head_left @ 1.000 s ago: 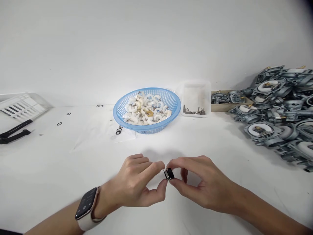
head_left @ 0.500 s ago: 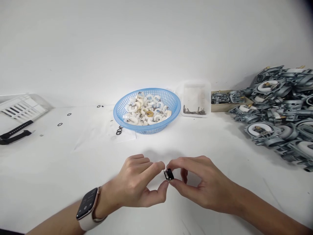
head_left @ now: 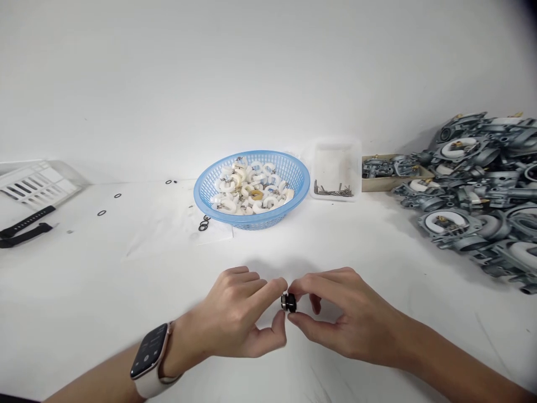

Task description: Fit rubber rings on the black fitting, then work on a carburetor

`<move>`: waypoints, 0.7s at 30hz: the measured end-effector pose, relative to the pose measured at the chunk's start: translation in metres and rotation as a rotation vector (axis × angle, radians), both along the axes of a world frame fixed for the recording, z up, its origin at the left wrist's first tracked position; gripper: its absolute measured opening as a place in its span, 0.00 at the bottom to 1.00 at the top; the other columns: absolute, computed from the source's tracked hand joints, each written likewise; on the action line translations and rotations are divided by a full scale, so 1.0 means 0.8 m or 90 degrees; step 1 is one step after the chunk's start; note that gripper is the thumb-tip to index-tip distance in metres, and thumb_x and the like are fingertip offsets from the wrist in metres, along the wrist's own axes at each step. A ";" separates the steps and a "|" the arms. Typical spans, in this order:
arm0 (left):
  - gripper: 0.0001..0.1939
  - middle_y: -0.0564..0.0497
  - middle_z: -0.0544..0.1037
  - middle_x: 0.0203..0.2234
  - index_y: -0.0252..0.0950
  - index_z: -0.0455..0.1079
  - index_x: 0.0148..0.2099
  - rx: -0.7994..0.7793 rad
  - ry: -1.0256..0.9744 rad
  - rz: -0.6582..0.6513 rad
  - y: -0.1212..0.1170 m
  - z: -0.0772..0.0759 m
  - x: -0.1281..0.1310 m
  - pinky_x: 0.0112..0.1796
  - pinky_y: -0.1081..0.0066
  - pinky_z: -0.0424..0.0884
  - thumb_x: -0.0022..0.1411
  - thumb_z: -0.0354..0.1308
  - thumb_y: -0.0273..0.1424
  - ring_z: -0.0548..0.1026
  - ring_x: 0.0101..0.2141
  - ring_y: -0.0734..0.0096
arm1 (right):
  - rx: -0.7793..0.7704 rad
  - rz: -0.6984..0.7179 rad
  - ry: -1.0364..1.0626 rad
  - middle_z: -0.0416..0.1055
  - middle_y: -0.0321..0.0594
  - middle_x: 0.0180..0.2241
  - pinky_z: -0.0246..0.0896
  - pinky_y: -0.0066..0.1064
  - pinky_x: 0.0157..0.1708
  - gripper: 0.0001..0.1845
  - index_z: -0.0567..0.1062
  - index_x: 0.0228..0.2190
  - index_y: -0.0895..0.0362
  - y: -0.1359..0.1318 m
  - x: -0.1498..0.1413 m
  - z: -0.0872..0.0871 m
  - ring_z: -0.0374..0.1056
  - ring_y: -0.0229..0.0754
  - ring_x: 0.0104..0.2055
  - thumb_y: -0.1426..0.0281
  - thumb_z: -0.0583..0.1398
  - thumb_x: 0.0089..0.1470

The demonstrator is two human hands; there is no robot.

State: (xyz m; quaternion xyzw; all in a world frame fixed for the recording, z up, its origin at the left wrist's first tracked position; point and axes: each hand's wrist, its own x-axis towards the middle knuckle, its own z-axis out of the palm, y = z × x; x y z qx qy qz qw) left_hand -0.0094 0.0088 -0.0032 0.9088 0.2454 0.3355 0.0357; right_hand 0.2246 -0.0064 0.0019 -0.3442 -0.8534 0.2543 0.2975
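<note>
Between my two hands is a small black cylindrical part (head_left: 292, 303) with a silvery metal ring at its left end. My right hand (head_left: 344, 313) pinches the black end between thumb and index finger. The thumb and index finger of my left hand (head_left: 247, 313) close on the metal end from the other side. Both hands hold the part just above the white table, in front of the blue basket (head_left: 251, 221). What the part is exactly, I cannot make out. A smartwatch (head_left: 151, 352) sits on my left wrist.
White ring-shaped floats (head_left: 255, 190) fill the basket. Right of it stand a clear tray (head_left: 335, 159) of thin metal pins and a box (head_left: 384, 183) of metal parts. Carburetor bodies (head_left: 474, 196) are heaped at right. Black O-rings (head_left: 203, 225), a black strap (head_left: 27, 222) and a white rack (head_left: 37, 184) lie leftward.
The small part has turned slightly between my fingertips, and its metal end now shows differently. My left thumb has shifted down a little. Everything else stays in place.
</note>
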 end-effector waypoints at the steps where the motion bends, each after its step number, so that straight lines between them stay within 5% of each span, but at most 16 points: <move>1: 0.12 0.62 0.63 0.19 0.36 0.67 0.46 -0.002 0.003 0.003 0.001 0.000 0.000 0.21 0.69 0.55 0.59 0.54 0.22 0.56 0.18 0.75 | 0.001 -0.001 -0.003 0.77 0.24 0.33 0.62 0.26 0.32 0.05 0.72 0.39 0.51 0.000 0.000 0.000 0.68 0.32 0.27 0.70 0.63 0.61; 21: 0.13 0.59 0.67 0.19 0.34 0.69 0.48 -0.018 0.041 0.005 0.004 -0.001 0.001 0.20 0.67 0.57 0.60 0.54 0.26 0.59 0.17 0.73 | -0.042 -0.001 -0.021 0.77 0.26 0.33 0.61 0.27 0.31 0.03 0.73 0.39 0.51 0.004 0.000 0.001 0.68 0.32 0.27 0.68 0.62 0.63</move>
